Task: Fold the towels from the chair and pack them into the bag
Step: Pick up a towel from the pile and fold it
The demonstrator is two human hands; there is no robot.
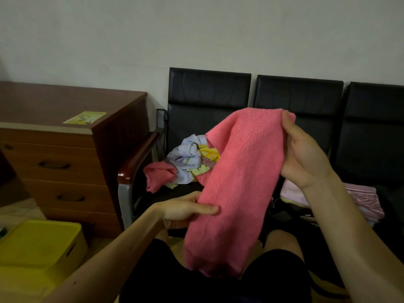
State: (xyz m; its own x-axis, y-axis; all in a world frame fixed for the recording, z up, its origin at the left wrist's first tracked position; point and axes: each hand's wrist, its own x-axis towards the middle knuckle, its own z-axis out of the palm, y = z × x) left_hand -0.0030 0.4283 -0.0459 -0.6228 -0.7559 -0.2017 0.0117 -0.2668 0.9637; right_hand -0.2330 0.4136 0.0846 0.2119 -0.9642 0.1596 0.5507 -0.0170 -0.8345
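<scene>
A pink towel [236, 182] hangs lengthwise in front of me, over my lap. My right hand [303, 154] grips its upper corner at the right. My left hand [188, 209] pinches its left edge about halfway down. Behind it, on the seat of the left black chair [207, 95], lies a heap of towels [188, 162]: a pale lilac one, a yellow one and a second pink one [158, 174] at the heap's left. On the middle seat, partly hidden by my right forearm, folded pale pink cloth [363, 197] rests on something dark that may be the bag.
A brown wooden drawer cabinet [65, 154] stands at the left, with a yellow sticker on top. A yellow plastic box [37, 248] sits on the floor at the lower left. Three black chairs stand in a row against the white wall.
</scene>
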